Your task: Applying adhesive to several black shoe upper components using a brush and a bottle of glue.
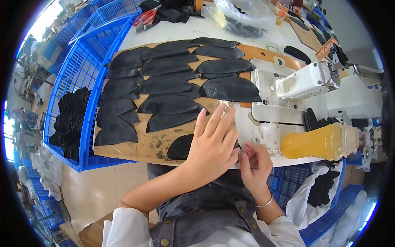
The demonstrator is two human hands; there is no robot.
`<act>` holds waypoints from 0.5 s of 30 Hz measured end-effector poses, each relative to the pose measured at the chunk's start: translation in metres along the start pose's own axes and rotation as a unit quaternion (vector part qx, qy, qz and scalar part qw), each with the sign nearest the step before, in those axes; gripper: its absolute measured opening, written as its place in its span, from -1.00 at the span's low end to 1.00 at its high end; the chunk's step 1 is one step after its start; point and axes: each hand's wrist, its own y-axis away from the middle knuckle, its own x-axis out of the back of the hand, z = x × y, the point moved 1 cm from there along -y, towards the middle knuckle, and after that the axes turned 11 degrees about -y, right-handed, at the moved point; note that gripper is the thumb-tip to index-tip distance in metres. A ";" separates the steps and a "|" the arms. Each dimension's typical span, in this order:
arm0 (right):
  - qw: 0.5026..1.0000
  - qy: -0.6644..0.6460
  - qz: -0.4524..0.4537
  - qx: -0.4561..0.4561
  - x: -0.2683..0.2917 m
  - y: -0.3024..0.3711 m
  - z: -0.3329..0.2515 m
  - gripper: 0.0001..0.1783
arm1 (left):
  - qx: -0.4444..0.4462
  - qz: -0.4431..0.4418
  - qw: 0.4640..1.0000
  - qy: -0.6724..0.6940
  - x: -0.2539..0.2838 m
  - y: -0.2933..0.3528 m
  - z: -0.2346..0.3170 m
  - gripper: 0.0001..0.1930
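My left hand (213, 140) lies with its fingers stretched out, over the near edge of a cardboard sheet (153, 144). Partly under it is a black half-moon piece (179, 147), much of it covered. Close beside, at the table's front edge, the fingers of my right hand (256, 164) are bent in a pinch by the covered piece's right end; whatever is between them is too small to make out. Rows of similar black curved pieces (168, 104) overlap across the cardboard, the nearest right-hand one (229, 89) reaching toward a white sewing machine (302, 82).
A blue crate (84, 140) with stacked black pieces (70, 123) stands at the left. A bottle of yellow liquid (312, 142) lies at the right edge. Red-handled scissors (146, 16) and clear plastic bags (240, 18) are at the back. Another person's hand (296, 10) shows far off.
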 end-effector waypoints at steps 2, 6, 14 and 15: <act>1.000 0.004 0.008 -0.008 -0.005 -0.004 -0.003 -0.67 | 0.020 0.010 1.000 -0.005 -0.004 0.005 0.004 -0.77; 0.999 0.028 0.033 0.025 -0.011 -0.006 0.002 -0.66 | 0.067 0.047 0.997 -0.002 -0.009 0.010 0.007 -0.78; 0.998 0.041 0.035 0.015 -0.011 -0.007 0.003 -0.65 | 0.099 0.056 0.993 0.011 -0.012 0.014 0.010 -0.77; 0.998 0.047 0.033 0.016 -0.011 -0.008 0.003 -0.64 | 0.098 0.058 0.993 0.011 -0.012 0.014 0.010 -0.77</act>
